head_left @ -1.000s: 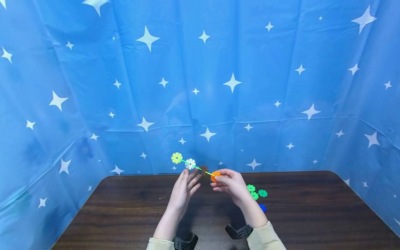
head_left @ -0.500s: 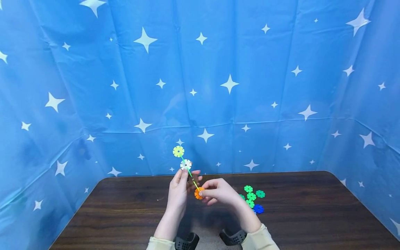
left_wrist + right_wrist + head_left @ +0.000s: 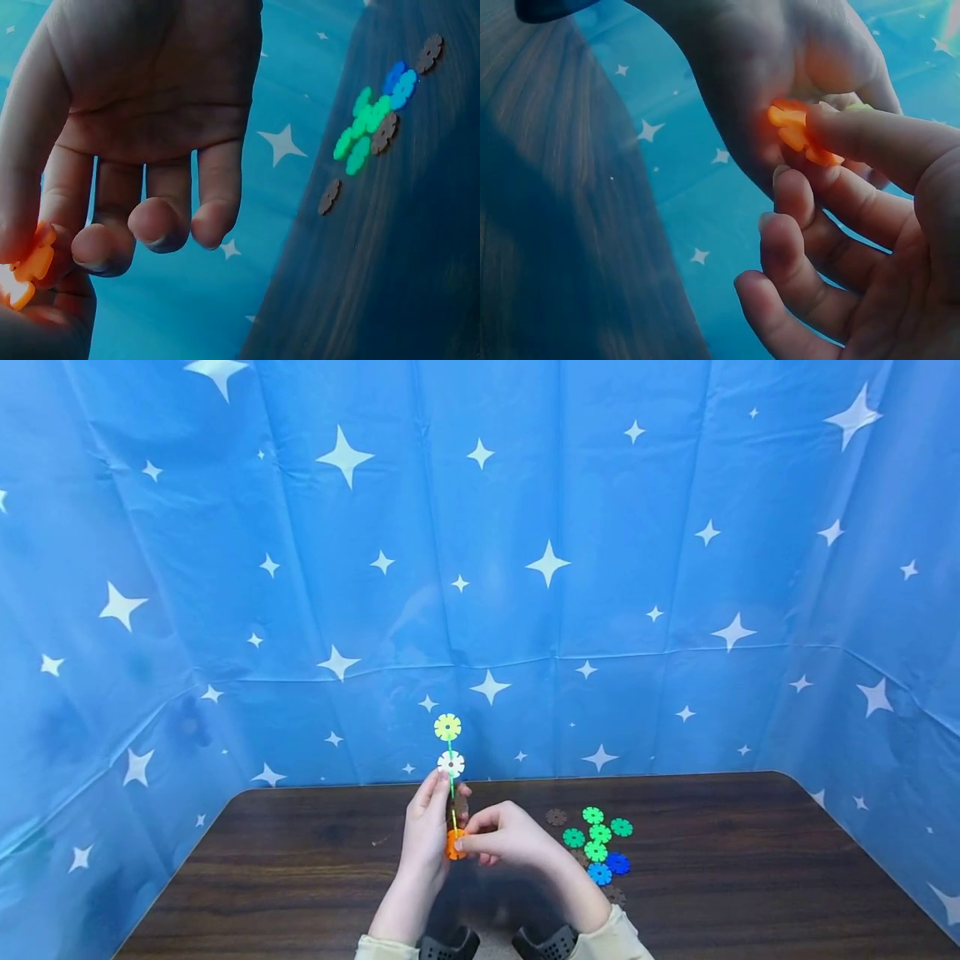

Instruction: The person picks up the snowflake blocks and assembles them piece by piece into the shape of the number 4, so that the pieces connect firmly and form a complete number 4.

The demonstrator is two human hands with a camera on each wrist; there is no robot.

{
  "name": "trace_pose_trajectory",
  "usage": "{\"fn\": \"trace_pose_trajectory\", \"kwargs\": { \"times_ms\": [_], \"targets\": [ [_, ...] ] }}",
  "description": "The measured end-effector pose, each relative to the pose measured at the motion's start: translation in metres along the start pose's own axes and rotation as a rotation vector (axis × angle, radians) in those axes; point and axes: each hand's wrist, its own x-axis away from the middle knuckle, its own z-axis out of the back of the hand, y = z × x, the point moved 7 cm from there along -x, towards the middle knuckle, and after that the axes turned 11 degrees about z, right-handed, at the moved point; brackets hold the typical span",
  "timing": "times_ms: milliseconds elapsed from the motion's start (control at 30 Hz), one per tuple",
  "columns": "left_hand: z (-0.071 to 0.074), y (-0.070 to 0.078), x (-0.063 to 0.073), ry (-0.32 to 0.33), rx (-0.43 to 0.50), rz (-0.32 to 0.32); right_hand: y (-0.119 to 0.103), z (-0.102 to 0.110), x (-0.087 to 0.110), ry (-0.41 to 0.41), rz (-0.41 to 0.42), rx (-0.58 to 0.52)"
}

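A chain of notched plastic snowflake discs stands nearly upright between my hands in the head view. At its top is a yellow disc (image 3: 447,727), with a white disc (image 3: 452,765) below it and an orange disc (image 3: 453,847) at the bottom. Thin green and yellow discs, seen edge-on, link them. My left hand (image 3: 427,831) pinches the chain just under the white disc. Its fingers partly hide a brown piece behind the middle. My right hand (image 3: 513,837) pinches the orange disc (image 3: 791,127) between thumb and index finger; its other fingers curl loosely in the right wrist view.
Loose discs lie on the dark wooden table (image 3: 300,877) right of my hands: several green ones (image 3: 599,833), blue ones (image 3: 618,863) and brown ones (image 3: 556,817). A blue curtain (image 3: 637,568) with white stars hangs behind the table's far edge.
The chain has swung from a slant to nearly upright. My right hand has moved left and down with the orange disc, while my left hand has taken hold below the white disc.
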Motion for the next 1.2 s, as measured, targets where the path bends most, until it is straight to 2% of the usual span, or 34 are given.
{"fn": "trace_pose_trajectory", "kwargs": {
  "times_ms": [200, 367, 567, 833, 1000, 1200],
  "targets": [
    [0.006, 0.001, -0.001, 0.028, 0.002, 0.007, 0.005, 0.007, 0.005, -0.058, -0.009, 0.019],
    [0.01, 0.002, -0.002, 0.034, -0.006, 0.022, 0.017, 0.029, 0.018, -0.064, -0.031, 0.07],
    [0.012, 0.003, -0.002, 0.033, 0.0, 0.032, 0.03, 0.068, 0.045, -0.063, -0.067, 0.148],
    [0.011, 0.003, -0.003, 0.034, 0.012, 0.044, 0.048, 0.111, 0.091, -0.079, -0.111, 0.348],
    [0.011, 0.003, -0.003, 0.02, 0.017, 0.048, 0.065, 0.122, 0.112, -0.084, -0.151, 0.422],
    [0.009, 0.002, -0.002, 0.006, 0.025, 0.058, 0.078, 0.124, 0.126, -0.077, -0.189, 0.455]
  ]
}}
